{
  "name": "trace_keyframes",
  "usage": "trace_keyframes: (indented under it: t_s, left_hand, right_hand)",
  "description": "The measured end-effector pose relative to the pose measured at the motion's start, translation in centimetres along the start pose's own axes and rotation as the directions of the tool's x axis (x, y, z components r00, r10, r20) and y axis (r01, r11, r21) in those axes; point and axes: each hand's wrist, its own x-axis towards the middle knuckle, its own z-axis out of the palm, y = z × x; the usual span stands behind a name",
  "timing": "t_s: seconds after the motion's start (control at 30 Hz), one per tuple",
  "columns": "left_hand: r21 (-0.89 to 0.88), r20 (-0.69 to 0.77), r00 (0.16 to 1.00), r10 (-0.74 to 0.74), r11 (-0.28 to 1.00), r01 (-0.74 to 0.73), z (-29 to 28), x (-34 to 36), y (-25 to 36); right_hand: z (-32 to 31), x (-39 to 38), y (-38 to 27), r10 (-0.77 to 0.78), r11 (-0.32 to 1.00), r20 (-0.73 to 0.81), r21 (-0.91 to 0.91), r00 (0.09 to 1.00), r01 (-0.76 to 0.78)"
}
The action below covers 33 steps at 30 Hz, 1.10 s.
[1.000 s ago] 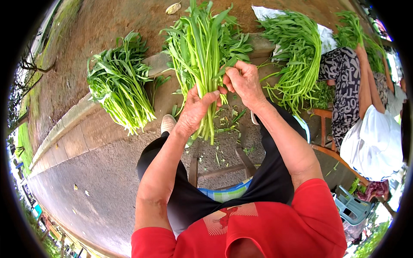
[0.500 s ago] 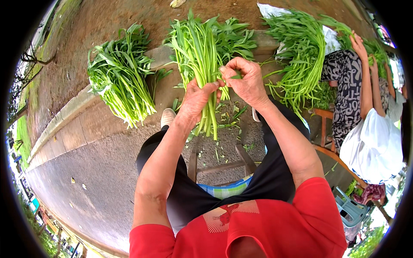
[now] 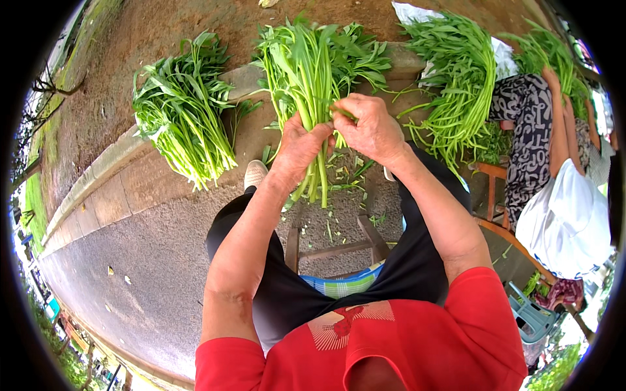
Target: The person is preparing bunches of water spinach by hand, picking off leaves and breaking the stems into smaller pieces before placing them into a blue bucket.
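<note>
At 10 o'clock from mid-view, a pile of leafy greens (image 3: 182,117) lies across the kerb (image 3: 117,176), stalks toward the road (image 3: 137,274). Nearer the centre, also at 10, sits a pale shoe (image 3: 256,174). Between 11 and 12, the left hand (image 3: 298,146) of a person in a red shirt (image 3: 391,342) grips a bunch (image 3: 305,91) of the same greens, its leaves pointing to 12 and its cut stalks to 6. Scraps (image 3: 357,173) litter the ground just right of the stalks. At 1 o'clock, the right hand (image 3: 373,130) is closed, thumb and fingers pinching a bit of leaf (image 3: 345,114) beside the bunch. Another pile (image 3: 460,91) rests at 2. Toward 3, a second person in a white top (image 3: 557,218) and patterned trousers (image 3: 523,124) reaches to more greens (image 3: 542,51).
</note>
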Motion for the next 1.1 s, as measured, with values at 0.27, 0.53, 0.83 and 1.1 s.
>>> trace_keyframes:
  t_s: [0.27,0.53,0.83,1.1]
  left_hand:
    - [0.368,0.066,0.96,0.271,0.888,-0.276,-0.1,0.4,-1.5]
    - [0.413,0.102,0.909,0.404,0.814,-0.408,-0.1,0.6,-2.5]
    - [-0.067,0.016,0.999,0.029,0.997,-0.028,-0.5,-0.4,0.9]
    - [-0.17,-0.088,0.995,-0.034,0.985,0.019,-1.2,0.0,1.1]
  right_hand:
    - [-0.1,-0.5,-0.4,0.023,0.974,0.132,-0.227,0.991,0.008]
    - [0.1,-0.4,0.0,0.005,0.981,0.097,-0.195,0.995,0.014]
    - [-1.1,0.3,1.6,0.42,0.612,0.242,0.636,0.875,-0.47]
    - [-1.9,0.4,1.9,0.44,0.64,0.214,0.607,0.872,-0.472]
